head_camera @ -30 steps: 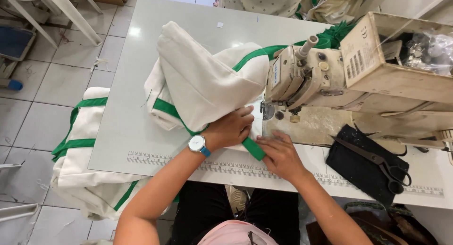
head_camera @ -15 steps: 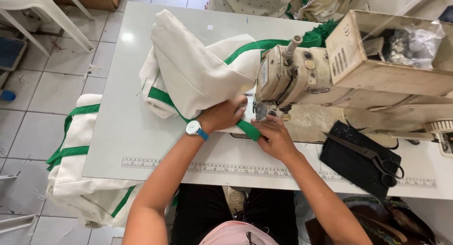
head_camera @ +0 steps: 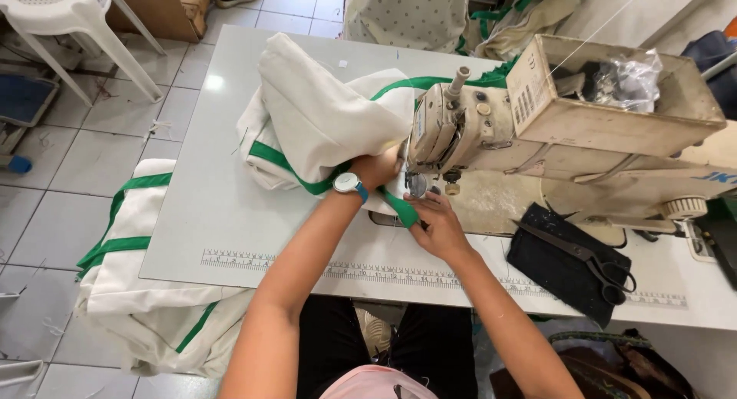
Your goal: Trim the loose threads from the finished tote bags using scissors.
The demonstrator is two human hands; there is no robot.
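The green strap (head_camera: 401, 208) ran diagonally toward the sewing machine's (head_camera: 453, 134) needle, pinched by the right hand (head_camera: 437, 224); the left hand (head_camera: 378, 168) pressed cream fabric (head_camera: 330, 122) just beside it

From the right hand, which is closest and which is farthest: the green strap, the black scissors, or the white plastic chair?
Measured from the right hand:
1. Green strap: pinched in its fingers, at the sewing machine's needle.
2. Black scissors: to the right, on a dark cloth.
3. White plastic chair: far left, on the floor.

White table (head_camera: 230, 230): sewing machine (head_camera: 476, 138), cream green-trimmed fabric (head_camera: 322, 122), scissors (head_camera: 587, 261) on black cloth (head_camera: 553, 272).
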